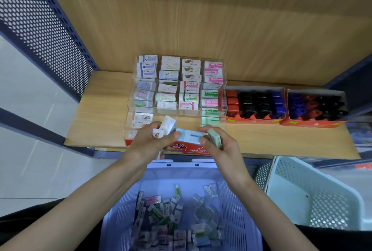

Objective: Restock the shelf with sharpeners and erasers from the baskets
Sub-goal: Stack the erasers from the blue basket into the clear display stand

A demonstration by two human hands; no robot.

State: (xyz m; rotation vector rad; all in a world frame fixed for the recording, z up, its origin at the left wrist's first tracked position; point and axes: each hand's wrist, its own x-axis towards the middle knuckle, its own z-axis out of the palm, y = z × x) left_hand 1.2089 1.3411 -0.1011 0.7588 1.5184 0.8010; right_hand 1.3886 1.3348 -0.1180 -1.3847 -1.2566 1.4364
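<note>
Presently left hand (153, 140) grips erasers (168, 124); right hand (220, 147) pinches green eraser (215, 139).

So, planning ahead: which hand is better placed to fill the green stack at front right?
Probably right: the right hand holds a pale green eraser just before that green stack; the left hand, holding erasers, is farther.

Stationery shop, retail shelving. Wood-laminate shelf (100, 109) on a blue perforated metal upright (44, 29). Just beyond left grip (155, 140) and right grip (217, 142): clear tiered display rack (201, 115), packaged erasers (169, 75) sorted in columns. Further right: red cartons (255, 119) of sharpeners (247, 103). Below the grips: blue basket (237, 200) of loose stock.
</note>
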